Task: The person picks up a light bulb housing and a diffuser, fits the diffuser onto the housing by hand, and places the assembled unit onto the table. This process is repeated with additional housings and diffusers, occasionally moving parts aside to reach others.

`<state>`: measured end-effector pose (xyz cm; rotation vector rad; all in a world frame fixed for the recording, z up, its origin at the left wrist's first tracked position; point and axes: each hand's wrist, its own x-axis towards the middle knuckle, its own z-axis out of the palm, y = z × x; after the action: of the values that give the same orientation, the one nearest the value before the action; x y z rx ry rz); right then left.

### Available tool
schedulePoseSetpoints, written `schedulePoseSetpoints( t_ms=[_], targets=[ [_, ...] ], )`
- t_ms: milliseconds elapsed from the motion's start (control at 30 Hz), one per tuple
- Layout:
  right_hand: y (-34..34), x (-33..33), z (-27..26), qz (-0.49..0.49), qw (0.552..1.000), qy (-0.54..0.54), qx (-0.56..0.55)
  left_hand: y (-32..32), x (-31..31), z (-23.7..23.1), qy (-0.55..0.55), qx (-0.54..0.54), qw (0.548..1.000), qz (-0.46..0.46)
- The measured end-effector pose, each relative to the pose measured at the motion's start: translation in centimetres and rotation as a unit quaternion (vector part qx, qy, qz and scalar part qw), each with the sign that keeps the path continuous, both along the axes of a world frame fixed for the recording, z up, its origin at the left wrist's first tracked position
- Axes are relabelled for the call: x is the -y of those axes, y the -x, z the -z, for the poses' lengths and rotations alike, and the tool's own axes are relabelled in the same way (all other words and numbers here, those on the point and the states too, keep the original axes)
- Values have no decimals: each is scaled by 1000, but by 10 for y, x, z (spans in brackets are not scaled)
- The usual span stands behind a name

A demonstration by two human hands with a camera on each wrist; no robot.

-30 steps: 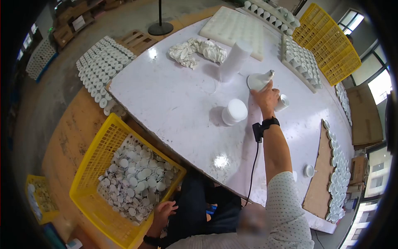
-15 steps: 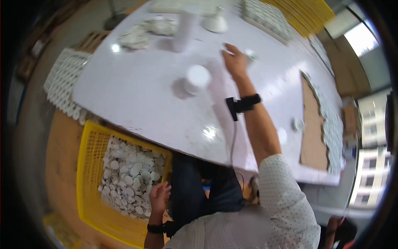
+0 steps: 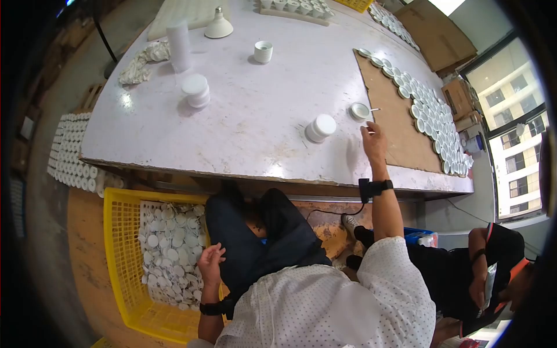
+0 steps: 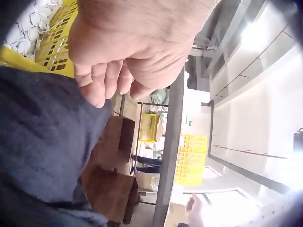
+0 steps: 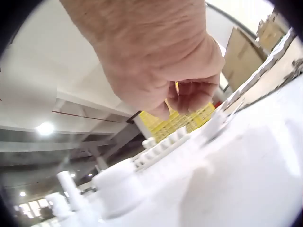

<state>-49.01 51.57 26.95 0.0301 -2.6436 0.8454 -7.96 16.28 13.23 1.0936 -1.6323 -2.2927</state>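
Note:
My right hand (image 3: 375,141) hovers above the table close to a small white round dish (image 3: 359,111) with a thin stick across its rim. Its fingers hang loosely bent and nothing shows between them, also in the right wrist view (image 5: 161,61). Left of it stands a white lidded jar (image 3: 321,127). Farther left are a second white jar (image 3: 196,91), a white cup (image 3: 263,52), a tall white cylinder (image 3: 178,46) and a white cone-shaped piece (image 3: 219,26). My left hand (image 3: 211,264) rests by my thigh beside the yellow basket (image 3: 119,255), fingers loosely bent and empty.
White discs (image 3: 174,249) fill part of the basket. Rows of small round dishes (image 3: 432,119) lie along a brown board (image 3: 386,110) on the right. A crumpled cloth (image 3: 139,65) lies at the back left. Another person (image 3: 458,272) is at the lower right.
My right hand has left the cone-shaped piece and come toward the small dish at the right. The head view has swung to the right. My left hand stays beside the basket.

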Motion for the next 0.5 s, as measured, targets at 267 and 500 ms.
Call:
schedulePoseSetpoints(
  t_ms=[267,500],
  targets=[
    [72,-32,12,-78,992,-92,-23,5,-27,-22,72,5,997,-9],
    [94,-17,18,-81,989,-117,45,8,-40,-42,108,57,992,32]
  ],
)
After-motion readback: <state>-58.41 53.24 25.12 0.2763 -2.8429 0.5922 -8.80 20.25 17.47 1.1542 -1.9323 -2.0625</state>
